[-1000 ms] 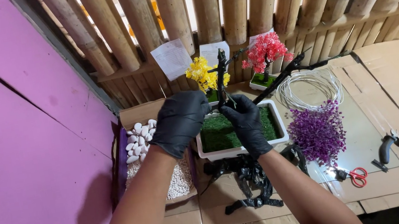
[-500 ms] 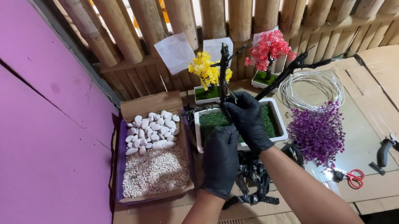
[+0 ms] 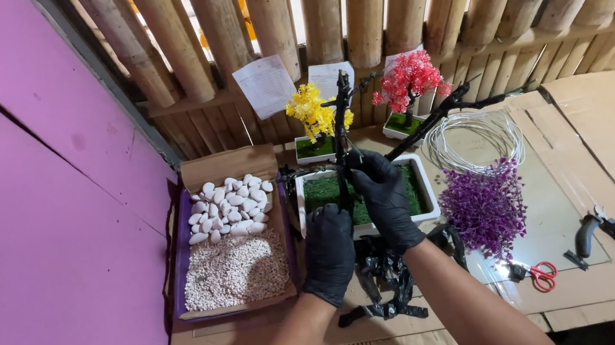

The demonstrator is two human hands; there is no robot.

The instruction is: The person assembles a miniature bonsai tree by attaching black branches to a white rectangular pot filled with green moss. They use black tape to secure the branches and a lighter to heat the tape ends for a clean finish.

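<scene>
Both my hands wear black gloves. My right hand (image 3: 384, 197) grips a bare black tree trunk (image 3: 343, 128) that stands upright in a white rectangular pot (image 3: 426, 192) lined with green moss. My left hand (image 3: 329, 251) rests at the pot's front left corner, its fingers by the trunk's base; whether it holds anything is hidden. A long black branch (image 3: 433, 118) stretches from the trunk toward the back right. Several loose black branch pieces (image 3: 385, 287) lie in front of the pot, under my wrists.
A cardboard tray (image 3: 229, 252) of white pebbles and fine gravel sits left. Yellow (image 3: 314, 116) and pink (image 3: 406, 83) miniature trees stand at the back. Purple foliage (image 3: 486, 204), coiled white wire (image 3: 474, 136), red scissors (image 3: 540, 274) and black pliers (image 3: 605, 234) lie right. A bamboo wall rises behind.
My left hand has come down from beside the trunk above the pot to the pot's front left corner. My right hand stays on the trunk.
</scene>
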